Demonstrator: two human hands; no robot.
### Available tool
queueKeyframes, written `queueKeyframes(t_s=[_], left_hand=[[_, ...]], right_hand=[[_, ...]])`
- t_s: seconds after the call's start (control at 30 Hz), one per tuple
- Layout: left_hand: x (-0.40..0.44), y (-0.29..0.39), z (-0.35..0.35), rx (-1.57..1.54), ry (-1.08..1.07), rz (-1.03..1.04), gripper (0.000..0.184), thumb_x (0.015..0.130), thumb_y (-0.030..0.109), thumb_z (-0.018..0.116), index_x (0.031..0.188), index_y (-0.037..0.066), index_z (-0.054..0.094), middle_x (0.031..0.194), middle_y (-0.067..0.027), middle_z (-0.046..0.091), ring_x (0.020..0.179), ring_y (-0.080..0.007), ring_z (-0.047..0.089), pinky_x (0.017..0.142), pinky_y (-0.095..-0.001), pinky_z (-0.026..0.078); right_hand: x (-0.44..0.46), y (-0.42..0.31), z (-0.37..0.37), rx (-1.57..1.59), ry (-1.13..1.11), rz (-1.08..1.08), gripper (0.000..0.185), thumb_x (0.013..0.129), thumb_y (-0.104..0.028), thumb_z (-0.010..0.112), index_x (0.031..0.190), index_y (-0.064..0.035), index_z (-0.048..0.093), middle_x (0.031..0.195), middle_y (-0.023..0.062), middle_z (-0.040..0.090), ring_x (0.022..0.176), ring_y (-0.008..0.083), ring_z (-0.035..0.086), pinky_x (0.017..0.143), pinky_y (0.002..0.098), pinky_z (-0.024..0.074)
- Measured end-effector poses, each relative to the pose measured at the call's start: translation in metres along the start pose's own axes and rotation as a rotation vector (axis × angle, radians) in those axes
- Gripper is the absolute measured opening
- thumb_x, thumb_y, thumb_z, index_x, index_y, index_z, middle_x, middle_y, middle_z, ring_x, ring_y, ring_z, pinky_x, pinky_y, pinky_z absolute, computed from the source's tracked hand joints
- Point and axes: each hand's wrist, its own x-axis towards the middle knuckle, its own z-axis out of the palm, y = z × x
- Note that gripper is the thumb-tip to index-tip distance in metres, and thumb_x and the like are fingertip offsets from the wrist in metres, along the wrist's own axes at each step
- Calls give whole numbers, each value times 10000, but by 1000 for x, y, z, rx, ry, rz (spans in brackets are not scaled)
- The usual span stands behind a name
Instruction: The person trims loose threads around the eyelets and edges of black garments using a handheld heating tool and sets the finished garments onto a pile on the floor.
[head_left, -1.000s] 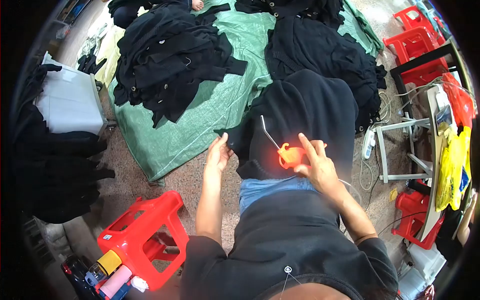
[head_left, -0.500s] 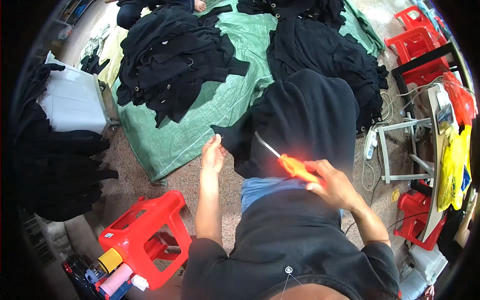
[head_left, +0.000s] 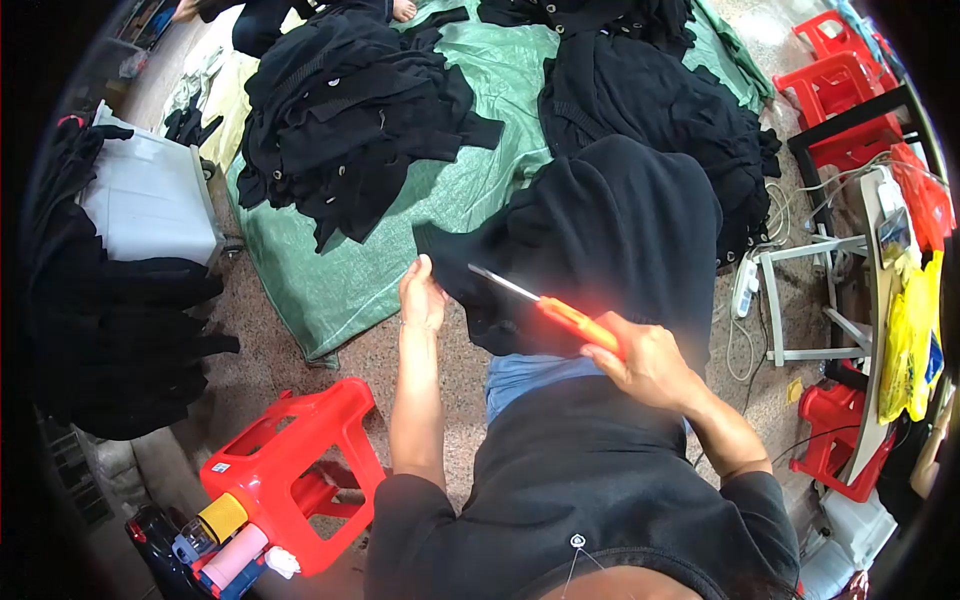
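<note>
Orange-handled tool (head_left: pixel 560 312) sits in your right hand (head_left: pixel 648 365), the fingers wrapped round the rear of the handle; a red glow shows along it. Its long axis runs obliquely from that hand, forward and to your left, with the metal shaft (head_left: pixel 505 283) over the black garment (head_left: pixel 620 220) spread before you. The shaft's tip points toward your left hand (head_left: pixel 422 298), the nearer of the two to it; tip and hand stand apart. Whether the tip touches the cloth cannot be told. Your left fingers appear to pinch the garment's narrow end (head_left: pixel 440 245), seen against the green sheet (head_left: pixel 320 320). Further forward, a heap of dark clothing (head_left: pixel 350 120) rests on that sheet, well apart from both hands.
</note>
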Motion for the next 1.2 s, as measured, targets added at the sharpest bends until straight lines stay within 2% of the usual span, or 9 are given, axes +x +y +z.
queueKeyframes(t_s=[0.07,0.13,0.27,0.37,0.5,0.67,0.9,1.1,1.2], left_hand=[[14,-19,-16,-45,65,-51,349,1000,346,542,1147,39,616,1145,-106,667,1059,-251,644,946,-400,501],[11,-42,-12,94,120,-217,363,886,284,714,1136,31,643,1112,-73,684,1022,-214,647,916,-387,499],[7,-72,-35,107,32,-407,323,874,204,713,1151,53,644,1100,-65,685,1073,-222,624,964,-414,481],[-12,-37,-9,22,-23,-230,304,911,195,664,1177,57,608,1158,-80,667,1121,-231,603,979,-431,474],[-12,-8,-12,0,-146,-86,278,986,150,560,1209,-16,562,1172,-114,661,1078,-208,649,963,-345,512],[-17,5,-1,-1,-184,-39,276,997,153,547,1215,-14,560,1185,-111,657,1079,-205,647,961,-340,512],[-29,8,24,-72,-129,-24,263,999,162,552,1210,5,566,1203,-94,648,1097,-185,629,956,-326,508],[-51,-15,8,66,-60,-256,252,952,139,616,1184,46,592,1154,-54,662,1065,-161,630,942,-315,490],[-48,-15,-1,82,-115,-106,264,963,169,607,1194,40,596,1170,-49,660,1065,-154,629,936,-324,490]], right_hand=[[0,10,0,198,116,-132,415,882,-314,696,1194,-75,563,1028,164,663,904,364,668,750,423,528],[-2,9,-4,169,177,-33,510,865,-378,699,1254,-86,544,1145,147,621,978,370,646,804,429,521],[-11,16,-7,69,102,43,572,857,-486,659,1259,-99,537,1089,120,605,939,381,649,790,452,528],[-13,19,0,8,94,64,522,875,-481,647,1199,-80,563,1064,126,610,902,371,661,754,451,537],[-4,14,-3,-46,138,22,470,890,-478,638,1099,-60,587,995,128,641,833,364,675,705,441,542],[4,2,-2,-94,118,22,428,900,-476,635,932,-54,576,682,157,642,649,355,673,576,421,531],[3,6,-3,-137,99,26,443,895,-492,632,931,-56,568,652,165,635,629,352,671,556,411,527],[-6,15,0,-110,196,-16,460,892,-521,620,941,-65,580,627,161,628,640,355,673,571,415,530],[-8,13,-1,-184,72,41,477,884,-541,617,937,-68,586,630,160,631,634,355,672,567,423,529]])
